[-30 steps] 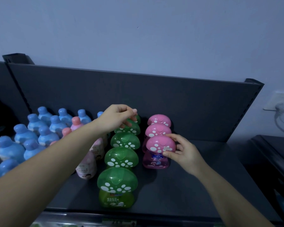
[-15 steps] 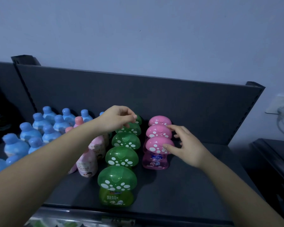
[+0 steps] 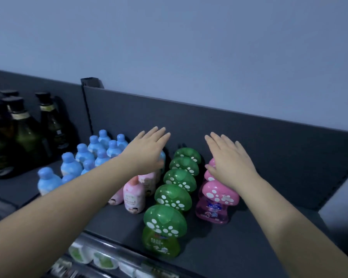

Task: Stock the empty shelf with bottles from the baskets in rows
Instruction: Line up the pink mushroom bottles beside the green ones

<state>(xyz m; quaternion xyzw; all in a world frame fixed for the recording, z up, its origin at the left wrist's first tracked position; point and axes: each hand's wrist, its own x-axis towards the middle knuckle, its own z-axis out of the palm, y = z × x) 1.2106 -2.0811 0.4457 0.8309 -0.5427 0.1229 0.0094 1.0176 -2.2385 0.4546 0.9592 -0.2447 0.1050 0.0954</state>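
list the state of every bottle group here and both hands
green mushroom-capped plastic bottles, upright in one row, caps on
pink mushroom-capped plastic bottles, upright in a row, rear ones partly hidden
pale pink round-capped bottles, upright, capped
blue round-capped plastic bottles, upright, grouped at left
dark green black-capped bottles, upright, far left
left hand, open, fingers straight, palm down
right hand, open, flat over the pink row

— What stands on the dark grey shelf?
— Bottles, in rows running from the front edge to the back panel.
— Which ones?
— Green mushroom-capped bottles five deep in the middle, pink mushroom-capped bottles just right of them, pale pink bottles left, and blue bottles toward the left end.
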